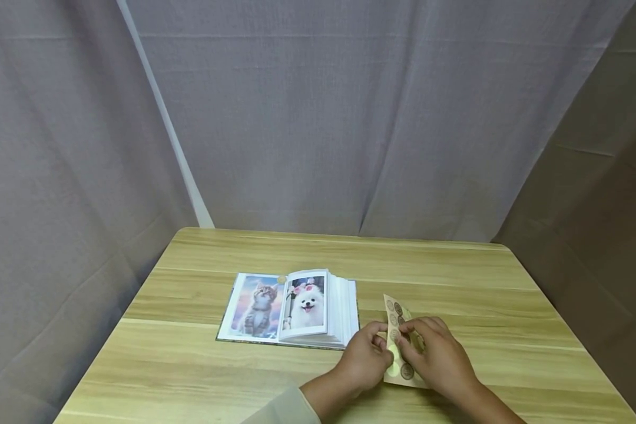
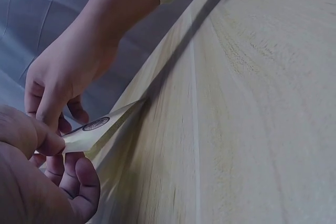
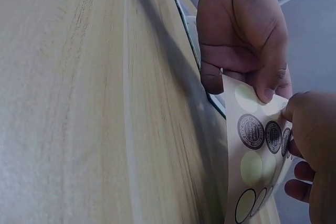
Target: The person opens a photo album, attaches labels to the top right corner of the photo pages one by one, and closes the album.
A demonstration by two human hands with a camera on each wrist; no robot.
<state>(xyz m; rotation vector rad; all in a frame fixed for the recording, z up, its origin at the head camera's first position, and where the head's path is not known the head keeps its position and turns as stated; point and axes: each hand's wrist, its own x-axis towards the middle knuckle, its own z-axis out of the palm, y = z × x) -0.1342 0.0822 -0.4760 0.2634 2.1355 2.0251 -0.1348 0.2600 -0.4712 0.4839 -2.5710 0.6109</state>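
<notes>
Above the table's near right part, a sheet of round stickers (image 1: 405, 379) is bent and tilted between two hands. My left hand (image 1: 361, 360) pinches its left side, the thumb lying over the face. On the other side, my right hand (image 1: 442, 358) pinches the sheet with thumb and forefinger near its middle. Up close in the right wrist view, the sheet (image 3: 251, 153) carries dark printed seals and plain pale-yellow circles. Left of the hands lies an open photo album (image 1: 341, 306), showing a kitten picture (image 1: 259, 309) and a white dog picture (image 1: 307, 306).
A small round gold sticker (image 1: 282, 279) sits at the album's top edge, by the fold. Underneath is a wood-grain table (image 1: 191, 359) with rounded far corners. Grey curtains (image 1: 318, 118) hang behind it and along both sides.
</notes>
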